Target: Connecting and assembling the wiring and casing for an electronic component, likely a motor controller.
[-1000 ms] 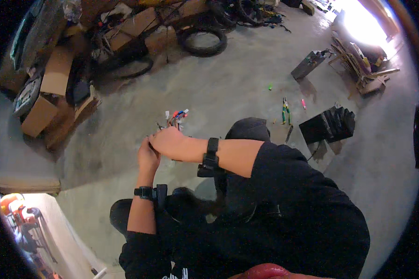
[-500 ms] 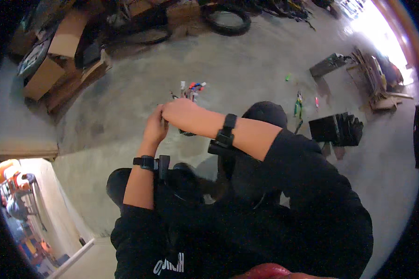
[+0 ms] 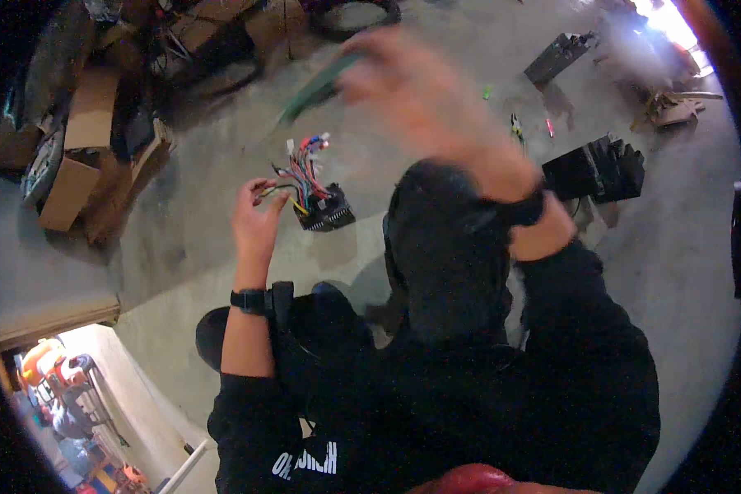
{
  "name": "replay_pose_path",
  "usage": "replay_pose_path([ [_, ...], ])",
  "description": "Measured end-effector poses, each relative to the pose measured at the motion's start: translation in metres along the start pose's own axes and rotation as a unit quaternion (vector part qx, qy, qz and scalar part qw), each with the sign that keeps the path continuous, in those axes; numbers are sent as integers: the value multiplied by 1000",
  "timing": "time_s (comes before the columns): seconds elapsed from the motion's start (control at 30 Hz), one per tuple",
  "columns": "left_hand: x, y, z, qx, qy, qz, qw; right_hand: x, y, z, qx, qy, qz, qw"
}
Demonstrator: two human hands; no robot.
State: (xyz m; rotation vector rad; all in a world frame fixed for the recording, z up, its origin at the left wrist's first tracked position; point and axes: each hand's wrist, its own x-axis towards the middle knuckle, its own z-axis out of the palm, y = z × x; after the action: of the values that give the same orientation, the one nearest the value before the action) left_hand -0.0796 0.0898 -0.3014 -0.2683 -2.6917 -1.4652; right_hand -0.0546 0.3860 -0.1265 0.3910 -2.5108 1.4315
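Observation:
A dark finned electronic module [image 3: 325,216] with a bundle of coloured wires [image 3: 303,165] and plugs lies on the floor ahead of me. My left hand [image 3: 255,206] is beside it, fingers pinched on some of its wires. My right hand [image 3: 407,103] is raised above and to the right of the module, smeared by motion; a blurred green shape [image 3: 313,99] is at its fingertips, too unclear to name. Pliers [image 3: 517,128], a pink item [image 3: 550,127] and a small green item [image 3: 487,92] lie farther right.
Concrete floor [image 3: 165,288] surrounds me. Cardboard boxes [image 3: 90,115] and tyres [image 3: 354,20] are piled along the back and left. A black multi-part object [image 3: 593,169] and a metal box [image 3: 556,59] sit at right. Cluttered items [image 3: 53,370] fill a bright opening at lower left.
My right hand has left my left hand and swung upward and rightward, a green shape now with it. The module is uncovered. My left hand remains by the wires.

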Motion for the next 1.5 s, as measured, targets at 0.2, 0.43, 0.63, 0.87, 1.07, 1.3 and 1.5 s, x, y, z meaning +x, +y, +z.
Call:
replay_pose_path([
  [0.2, -11, -54, 20, 230, -167, -59, 957, -93, 105, -149, 246, 259, 104, 928],
  [0.43, -23, -82, 38, 225, -199, -111, 947, -261, 296, -109, 94, 227, 444, 862],
  [0.63, -13, -51, 51, 153, -246, -101, 952, -283, 391, 65, -128, -57, 349, 927],
  [0.87, -18, -76, 59, 179, -236, -66, 953, -218, 404, 150, -174, -130, 357, 909],
  [1.07, -22, -70, 56, 249, -212, -52, 943, -202, 397, 167, -189, -119, 384, 896],
  [1.3, -16, -57, 60, 320, -227, -83, 916, -211, 407, 166, -204, -78, 307, 926],
  [1.5, -24, -73, 61, 349, -226, -97, 904, -204, 411, 167, -226, -70, 320, 918],
])
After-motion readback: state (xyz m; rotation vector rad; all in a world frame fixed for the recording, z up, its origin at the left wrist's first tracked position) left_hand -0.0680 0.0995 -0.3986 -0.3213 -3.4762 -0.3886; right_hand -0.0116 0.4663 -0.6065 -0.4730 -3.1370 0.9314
